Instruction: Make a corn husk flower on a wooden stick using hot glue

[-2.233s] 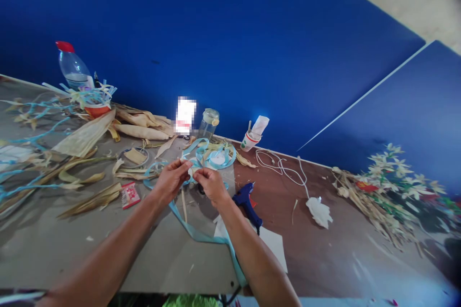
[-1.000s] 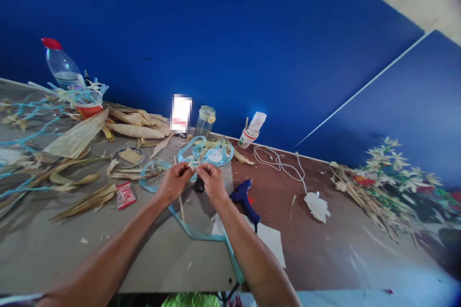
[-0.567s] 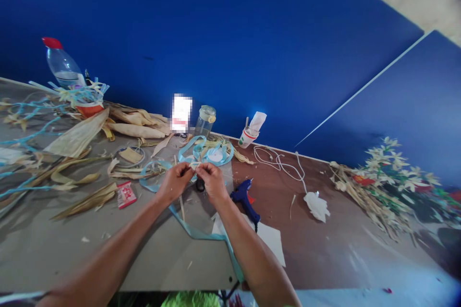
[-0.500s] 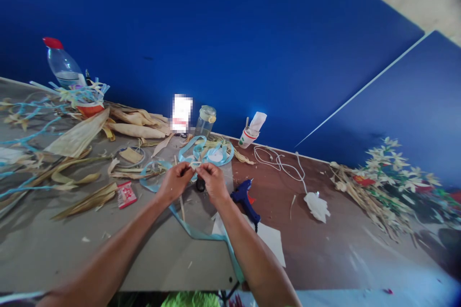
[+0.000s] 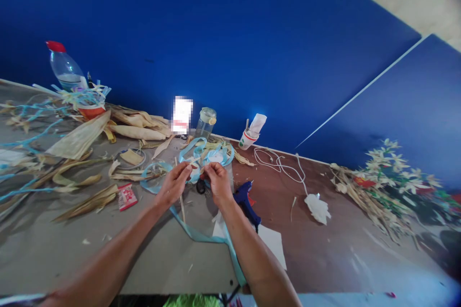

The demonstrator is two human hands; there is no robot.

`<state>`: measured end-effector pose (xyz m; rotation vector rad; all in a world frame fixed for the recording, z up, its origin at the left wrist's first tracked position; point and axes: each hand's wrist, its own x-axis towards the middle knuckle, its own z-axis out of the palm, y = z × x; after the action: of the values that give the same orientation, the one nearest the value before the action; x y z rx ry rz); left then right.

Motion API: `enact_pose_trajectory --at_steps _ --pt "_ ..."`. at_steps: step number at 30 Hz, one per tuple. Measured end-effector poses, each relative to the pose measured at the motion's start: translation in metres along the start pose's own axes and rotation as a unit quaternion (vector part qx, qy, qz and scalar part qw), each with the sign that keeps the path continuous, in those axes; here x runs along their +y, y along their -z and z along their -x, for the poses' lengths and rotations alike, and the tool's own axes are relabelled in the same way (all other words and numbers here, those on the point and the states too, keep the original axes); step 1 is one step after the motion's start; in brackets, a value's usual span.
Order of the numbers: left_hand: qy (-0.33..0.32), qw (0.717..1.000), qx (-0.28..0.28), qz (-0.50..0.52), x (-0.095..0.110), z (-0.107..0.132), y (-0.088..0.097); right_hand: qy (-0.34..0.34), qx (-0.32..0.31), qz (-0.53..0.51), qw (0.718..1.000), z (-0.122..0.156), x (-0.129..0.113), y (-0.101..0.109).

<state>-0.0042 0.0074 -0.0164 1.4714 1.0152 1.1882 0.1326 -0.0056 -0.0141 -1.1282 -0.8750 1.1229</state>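
Note:
My left hand (image 5: 175, 185) pinches a small pale piece of dried husk (image 5: 192, 165) between thumb and fingertips. A short gap to the right, my right hand (image 5: 218, 183) is closed with its fingertips together; whatever is in them is too small to make out. On the table between the hands, a black ring-shaped thing (image 5: 200, 186) shows in part. Light blue ribbon (image 5: 194, 236) loops behind both hands and runs down beneath my right forearm. Just right of that forearm lies a blue glue gun (image 5: 246, 204), partly over a white sheet (image 5: 272, 244).
Dried husks (image 5: 139, 132) and a red packet (image 5: 127, 196) lie left. A lidded jar (image 5: 206, 122), a bright pixelated patch (image 5: 182, 115) and a paper cup (image 5: 248, 139) line the blue partition (image 5: 230, 48). A white cable (image 5: 281, 163) and white flowers (image 5: 396, 168) are right.
My hands were together at the small pale piece; they have since drawn apart. The right hand moved slightly right, and the piece stays in my left fingertips.

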Motion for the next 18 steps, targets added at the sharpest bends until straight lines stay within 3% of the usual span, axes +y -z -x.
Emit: enact_pose_trajectory --at_steps 18 --pt "0.006 0.997 -0.026 0.070 -0.0014 -0.0019 -0.0032 0.063 0.028 0.003 0.998 0.0070 -0.0062 -0.0063"
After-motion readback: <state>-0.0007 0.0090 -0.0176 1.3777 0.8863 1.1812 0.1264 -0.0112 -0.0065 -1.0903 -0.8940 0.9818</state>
